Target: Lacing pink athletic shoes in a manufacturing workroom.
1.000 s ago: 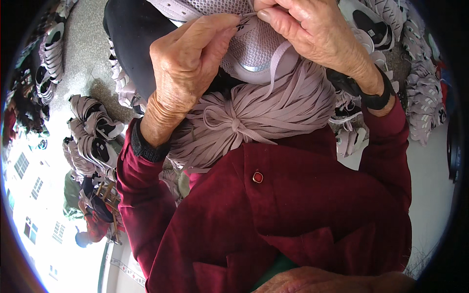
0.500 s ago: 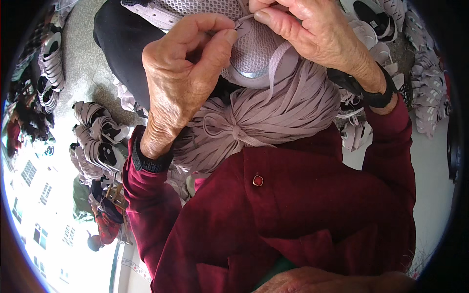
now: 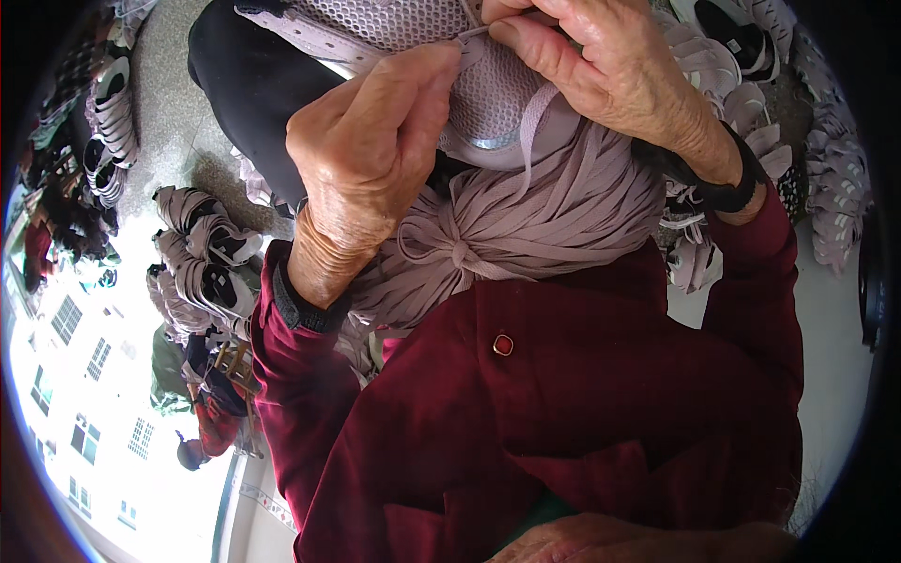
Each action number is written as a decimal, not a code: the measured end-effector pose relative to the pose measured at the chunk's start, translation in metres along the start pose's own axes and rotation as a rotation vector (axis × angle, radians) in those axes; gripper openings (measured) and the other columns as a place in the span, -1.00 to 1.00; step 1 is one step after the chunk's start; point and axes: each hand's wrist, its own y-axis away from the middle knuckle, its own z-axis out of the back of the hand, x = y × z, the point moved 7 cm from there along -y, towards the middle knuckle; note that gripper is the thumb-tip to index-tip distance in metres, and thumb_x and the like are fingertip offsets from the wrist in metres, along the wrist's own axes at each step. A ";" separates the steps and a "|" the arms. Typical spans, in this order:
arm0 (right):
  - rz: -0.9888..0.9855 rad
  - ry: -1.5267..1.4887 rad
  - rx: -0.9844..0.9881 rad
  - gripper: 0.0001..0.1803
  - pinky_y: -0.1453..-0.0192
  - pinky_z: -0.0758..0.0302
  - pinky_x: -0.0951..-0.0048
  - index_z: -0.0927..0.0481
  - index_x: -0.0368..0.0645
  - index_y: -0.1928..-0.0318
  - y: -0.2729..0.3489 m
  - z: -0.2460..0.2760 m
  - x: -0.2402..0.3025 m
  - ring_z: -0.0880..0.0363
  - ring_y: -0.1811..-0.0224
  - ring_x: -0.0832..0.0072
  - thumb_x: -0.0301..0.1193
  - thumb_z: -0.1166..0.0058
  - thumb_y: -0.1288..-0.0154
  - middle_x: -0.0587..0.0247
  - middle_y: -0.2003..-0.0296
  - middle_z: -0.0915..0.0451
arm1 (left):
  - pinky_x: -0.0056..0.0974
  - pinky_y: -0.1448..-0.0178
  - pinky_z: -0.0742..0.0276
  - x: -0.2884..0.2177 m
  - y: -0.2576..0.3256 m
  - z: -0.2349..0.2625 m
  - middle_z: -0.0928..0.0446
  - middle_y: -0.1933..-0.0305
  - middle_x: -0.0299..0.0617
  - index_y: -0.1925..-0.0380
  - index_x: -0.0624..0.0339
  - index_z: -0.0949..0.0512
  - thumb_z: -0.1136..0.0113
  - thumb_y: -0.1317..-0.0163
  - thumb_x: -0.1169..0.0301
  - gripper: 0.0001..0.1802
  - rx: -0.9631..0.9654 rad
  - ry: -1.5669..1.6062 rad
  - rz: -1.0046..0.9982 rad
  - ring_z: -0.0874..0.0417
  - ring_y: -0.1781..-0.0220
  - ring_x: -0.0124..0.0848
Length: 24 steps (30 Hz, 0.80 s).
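A pale lilac mesh shoe upper (image 3: 413,38) lies on my lap at the top of the view. My left hand (image 3: 371,150) pinches a thin lilac lace (image 3: 474,33) against the mesh with thumb and forefinger. My right hand (image 3: 601,66) grips the same lace at the upper edge of the shoe, fingers curled over it. A loose lace end (image 3: 535,122) hangs down from the shoe. Below the hands a thick bundle of lilac laces (image 3: 526,235), tied in a knot, rests against my dark red jacket (image 3: 563,403).
Piles of lilac shoe uppers with dark insides lie on the grey floor at the left (image 3: 197,253) and at the upper right (image 3: 741,56). A black trouser leg (image 3: 244,84) is at the top left. Bright windows reflect at the lower left.
Both hands have stayed on the lace and shoe while the view has drawn closer. My left thumb and forefinger have shifted up toward the right hand.
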 end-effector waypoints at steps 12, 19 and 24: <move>0.014 -0.012 -0.056 -0.87 0.34 -0.49 0.37 -0.44 -0.23 0.21 0.004 -0.002 -0.003 -0.54 0.41 0.37 -0.66 -0.11 -0.33 0.24 0.42 -0.44 | -0.35 0.34 -0.62 0.002 0.004 0.002 -0.71 0.39 -0.10 0.14 0.17 -0.71 -0.43 -0.16 0.57 -0.76 -0.026 -0.057 0.073 -0.76 0.42 -0.30; -0.353 0.091 0.247 -0.88 0.34 -0.48 0.36 -0.44 -0.21 0.21 -0.010 0.004 0.007 -0.52 0.42 0.37 -0.63 -0.12 -0.35 0.25 0.42 -0.42 | -0.32 0.37 -0.59 0.003 0.005 0.000 -0.67 0.45 -0.12 0.12 0.17 -0.70 -0.43 -0.15 0.58 -0.73 -0.047 -0.063 -0.008 -0.71 0.47 -0.29; 0.033 -0.015 -0.081 -0.87 0.35 -0.48 0.34 -0.44 -0.22 0.22 0.005 -0.003 -0.001 -0.51 0.41 0.36 -0.61 -0.14 -0.35 0.24 0.42 -0.41 | -0.33 0.38 -0.60 0.002 0.004 -0.002 -0.68 0.42 -0.11 0.13 0.19 -0.69 -0.43 -0.14 0.59 -0.73 -0.026 -0.023 -0.011 -0.71 0.46 -0.28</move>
